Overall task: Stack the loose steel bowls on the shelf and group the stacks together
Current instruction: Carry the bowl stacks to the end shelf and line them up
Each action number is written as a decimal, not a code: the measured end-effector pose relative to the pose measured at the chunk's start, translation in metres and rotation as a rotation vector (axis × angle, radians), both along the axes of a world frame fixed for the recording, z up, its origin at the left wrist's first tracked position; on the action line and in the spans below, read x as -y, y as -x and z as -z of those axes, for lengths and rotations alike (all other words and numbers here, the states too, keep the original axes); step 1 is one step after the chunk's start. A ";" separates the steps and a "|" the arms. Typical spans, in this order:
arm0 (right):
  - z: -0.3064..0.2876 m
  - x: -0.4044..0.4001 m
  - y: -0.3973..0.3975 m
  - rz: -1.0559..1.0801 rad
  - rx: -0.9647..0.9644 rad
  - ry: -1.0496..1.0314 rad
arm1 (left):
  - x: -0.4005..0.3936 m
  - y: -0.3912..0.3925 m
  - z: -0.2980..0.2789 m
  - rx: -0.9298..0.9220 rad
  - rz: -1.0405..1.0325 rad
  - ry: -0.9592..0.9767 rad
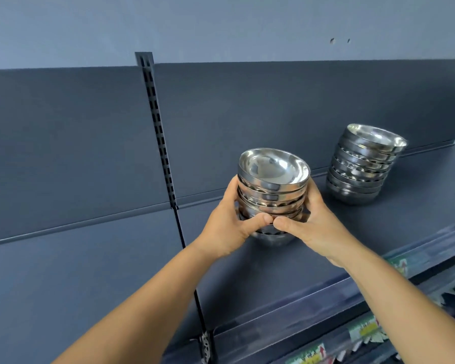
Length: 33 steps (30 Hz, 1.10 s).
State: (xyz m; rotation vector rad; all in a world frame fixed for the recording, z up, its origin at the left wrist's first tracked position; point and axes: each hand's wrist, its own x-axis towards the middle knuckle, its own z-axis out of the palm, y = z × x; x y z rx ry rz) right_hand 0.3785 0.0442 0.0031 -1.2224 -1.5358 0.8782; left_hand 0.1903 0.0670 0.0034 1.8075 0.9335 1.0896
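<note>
The dark shelf (378,232) carries all items inspected and serves as the reference here. Its back panel rises behind, with a slotted upright (159,132) toward the shelf's left end.

Far stack (363,164): nested steel bowls standing on the shelf near its back edge, toward the right end. It leans slightly but is unsupported by either hand.

Near stack (272,190): nested steel bowls toward the middle of the shelf, well apart from the far stack. Whether its lowest bowl rests on the shelf or sits just clear cannot be told. No loose bowls are visible on the shelf.

Left hand (229,229) and right hand (307,227): both arms reach up and forward from below, palms facing one another. The fingers are clamped on the near stack from opposite sides, thumbs meeting at its front, remaining fingers hidden behind. This two-sided hold appears meant to keep the tall stack from toppling or sliding apart.

Assessment: stacking looks complete; grouping is outstanding, since the near stack would need setting just beside the far stack.
</note>
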 end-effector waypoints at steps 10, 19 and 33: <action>-0.021 -0.002 0.062 -0.215 0.000 -0.070 | 0.046 0.062 -0.023 0.004 -0.250 -0.025; -0.031 0.019 0.181 -0.456 -0.017 -0.102 | 0.106 0.169 -0.032 0.022 -0.477 -0.031; -0.025 0.098 0.424 -0.591 -0.074 -0.093 | 0.208 0.401 -0.033 0.031 -0.585 -0.041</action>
